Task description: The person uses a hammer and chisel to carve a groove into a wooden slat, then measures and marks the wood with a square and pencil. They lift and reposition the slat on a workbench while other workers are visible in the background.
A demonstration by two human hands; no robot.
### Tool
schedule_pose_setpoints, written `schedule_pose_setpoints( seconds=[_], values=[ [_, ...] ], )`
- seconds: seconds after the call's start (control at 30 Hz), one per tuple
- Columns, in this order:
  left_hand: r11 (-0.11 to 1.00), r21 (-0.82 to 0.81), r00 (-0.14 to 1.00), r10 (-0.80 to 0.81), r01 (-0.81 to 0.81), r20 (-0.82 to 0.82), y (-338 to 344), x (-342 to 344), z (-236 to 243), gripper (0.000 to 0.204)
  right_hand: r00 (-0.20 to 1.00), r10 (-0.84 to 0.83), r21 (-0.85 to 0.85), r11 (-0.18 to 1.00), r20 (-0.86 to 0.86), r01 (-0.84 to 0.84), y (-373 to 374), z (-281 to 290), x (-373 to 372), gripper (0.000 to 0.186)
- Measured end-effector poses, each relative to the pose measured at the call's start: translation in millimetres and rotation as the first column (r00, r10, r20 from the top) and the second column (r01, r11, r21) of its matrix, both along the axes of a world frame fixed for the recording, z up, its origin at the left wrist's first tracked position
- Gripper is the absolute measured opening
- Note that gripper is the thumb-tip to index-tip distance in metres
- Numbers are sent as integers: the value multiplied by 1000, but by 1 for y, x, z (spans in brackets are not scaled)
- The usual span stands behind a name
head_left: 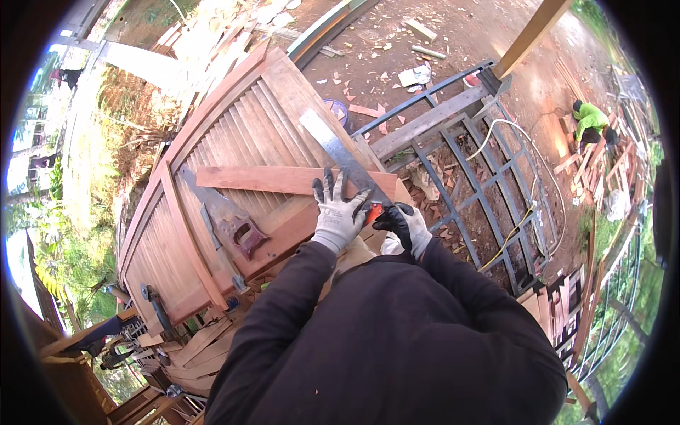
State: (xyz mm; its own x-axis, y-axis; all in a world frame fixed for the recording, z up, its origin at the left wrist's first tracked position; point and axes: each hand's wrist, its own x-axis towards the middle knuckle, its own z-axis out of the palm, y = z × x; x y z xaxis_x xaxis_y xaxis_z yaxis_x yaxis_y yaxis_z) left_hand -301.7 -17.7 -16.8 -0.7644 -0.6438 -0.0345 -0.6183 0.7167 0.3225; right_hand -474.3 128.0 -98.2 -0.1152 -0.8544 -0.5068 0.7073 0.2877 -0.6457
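My left hand (338, 214), in a white glove with dark fingertips, lies with fingers spread on a reddish wooden strip (269, 178), beside a wide metal blade. That blade belongs to a handsaw (331, 140) with orange on its handle, and it crosses the strip near its right end. My right hand (409, 225), gloved in white and black, is closed around the handle; part of the grip is hidden. Underneath lies a slatted wooden door or shutter panel (234, 131). A second handsaw (228, 216) with a worn reddish handle rests on the panel, left of my left hand.
A chisel-like tool (212, 228) lies by the second saw, and a hand plane (156, 308) near the panel's lower left. To the right stands a dark metal frame (467, 184) with a pale cable (528, 134). A person in green (589, 120) crouches among timber farther off.
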Motion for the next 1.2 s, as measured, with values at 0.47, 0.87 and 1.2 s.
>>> schedule_pose_setpoints(
  seconds=[0.47, 0.87, 1.2],
  values=[
    [1000, 5, 1000, 6, -7, 17, -5, -7, 3, 48, 134, 256, 216, 942, -957, -256, 6, 105, -65, 50],
    [998, -60, 1000, -4, 6, 27, -6, -8, -5, 52, -143, 229, 265, 908, -963, -325, -43, 143, -47, 26],
    [999, -53, 1000, 11, -12, -20, -5, -8, -5, 45, -263, 244, 327, 879, -933, -346, -60, 147, -40, 29]
  ],
)
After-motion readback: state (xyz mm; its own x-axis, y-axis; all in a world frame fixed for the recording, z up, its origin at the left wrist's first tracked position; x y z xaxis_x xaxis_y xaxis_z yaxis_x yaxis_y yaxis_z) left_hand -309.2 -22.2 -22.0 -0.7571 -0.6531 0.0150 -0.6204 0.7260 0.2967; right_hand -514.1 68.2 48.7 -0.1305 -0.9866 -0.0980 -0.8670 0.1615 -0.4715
